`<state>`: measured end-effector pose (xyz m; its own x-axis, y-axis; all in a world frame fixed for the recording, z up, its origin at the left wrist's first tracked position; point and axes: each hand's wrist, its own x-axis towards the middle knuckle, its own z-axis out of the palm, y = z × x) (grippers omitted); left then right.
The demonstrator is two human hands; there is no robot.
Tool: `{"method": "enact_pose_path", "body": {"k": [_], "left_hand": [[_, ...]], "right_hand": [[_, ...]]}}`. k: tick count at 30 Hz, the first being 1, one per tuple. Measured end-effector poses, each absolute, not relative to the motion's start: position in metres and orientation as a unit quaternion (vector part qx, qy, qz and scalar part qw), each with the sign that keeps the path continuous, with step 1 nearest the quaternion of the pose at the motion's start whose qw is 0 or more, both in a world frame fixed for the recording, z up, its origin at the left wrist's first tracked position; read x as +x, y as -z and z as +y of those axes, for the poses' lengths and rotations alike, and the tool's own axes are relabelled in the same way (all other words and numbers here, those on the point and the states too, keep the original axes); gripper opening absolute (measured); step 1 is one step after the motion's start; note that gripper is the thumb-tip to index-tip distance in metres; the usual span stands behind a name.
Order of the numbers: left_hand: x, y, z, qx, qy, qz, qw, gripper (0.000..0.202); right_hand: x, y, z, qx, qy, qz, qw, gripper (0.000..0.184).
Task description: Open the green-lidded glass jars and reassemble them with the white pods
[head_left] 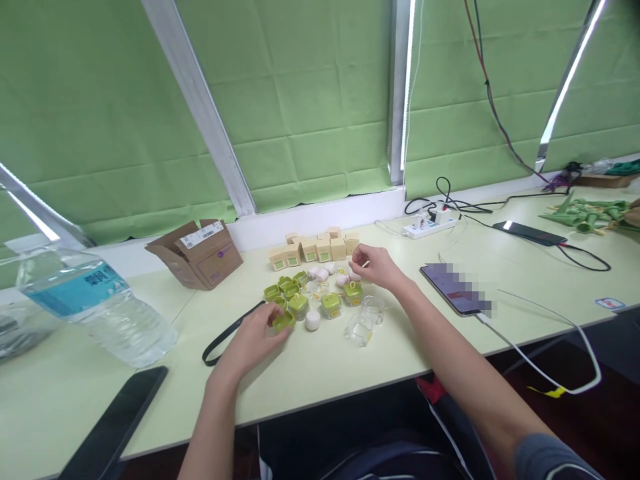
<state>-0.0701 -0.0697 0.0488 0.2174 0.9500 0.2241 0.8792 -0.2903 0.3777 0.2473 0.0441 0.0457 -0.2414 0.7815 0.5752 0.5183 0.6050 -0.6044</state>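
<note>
My left hand [255, 337] has its fingers closed on a small green square lid [284, 321] at the near left of a cluster of parts. Farther back, my right hand [373, 265] is pinched beside the small white pieces [323, 274]; what its fingertips hold, if anything, is hidden. Between the hands stand little clear containers with green tops, one of them a green-topped container [331, 305]. A round white piece [313, 321] lies in front of them. More loose green lids [290, 290] sit behind my left hand. Clear empty cases [360, 329] lie below my right hand.
Several small tan boxes [310, 250] stand behind the parts, near an open cardboard box [200, 257]. At left are a large water bottle [105, 300], a black phone [117, 420] and a black strap [215, 348]. Rightward lie a phone on a cable [445, 287] and a power strip [430, 225].
</note>
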Motion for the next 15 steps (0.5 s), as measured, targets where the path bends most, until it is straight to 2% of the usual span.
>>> {"method": "enact_pose_path", "body": {"k": [3, 7, 10, 15], "left_hand": [[-0.067, -0.066, -0.077, 0.761, -0.253, 0.587, 0.114, 0.03], [-0.046, -0.082, -0.069, 0.747, -0.34, 0.53, 0.216, 0.05], [-0.02, -0.079, -0.041, 0.765, -0.391, 0.475, 0.189, 0.041], [0.02, -0.058, 0.005, 0.727, -0.488, 0.451, 0.171, 0.044]], "right_hand": [[0.238, -0.043, 0.042, -0.357, -0.207, -0.761, 0.501, 0.015], [0.225, -0.041, 0.038, -0.295, -0.267, -0.748, 0.532, 0.022], [0.22, -0.039, 0.037, -0.281, -0.259, -0.745, 0.547, 0.022], [0.221, -0.037, 0.041, -0.3, -0.254, -0.717, 0.576, 0.02]]}}
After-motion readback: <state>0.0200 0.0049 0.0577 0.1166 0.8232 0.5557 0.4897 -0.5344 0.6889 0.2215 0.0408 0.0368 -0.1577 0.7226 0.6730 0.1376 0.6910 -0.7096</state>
